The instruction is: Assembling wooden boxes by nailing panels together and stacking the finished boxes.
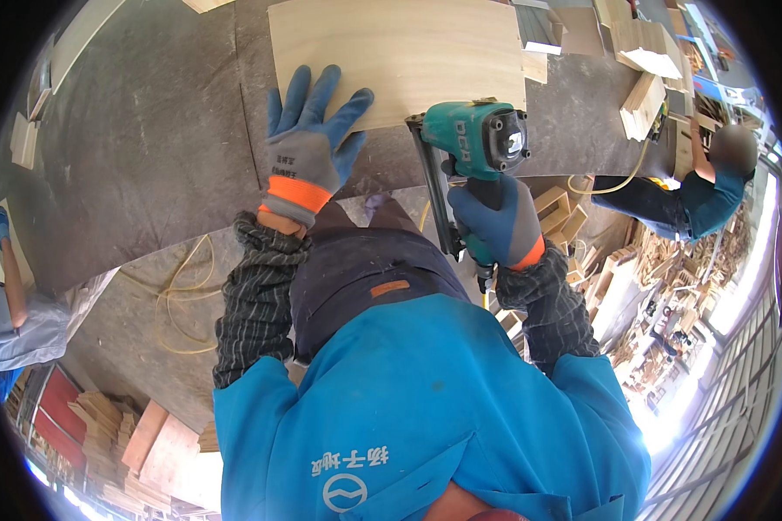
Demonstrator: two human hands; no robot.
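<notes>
Pointing left: 1 nail gun (467, 137) (magazine (435, 187) running toward the torso (426, 382)).

Wooden board (408, 56) cut off at top

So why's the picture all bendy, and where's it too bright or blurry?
Head view: the fisheye lens bends the table; head view: white glare beside the blue right sleeve; head view: far-right worker's head blurred, nail gun sharp.
</notes>
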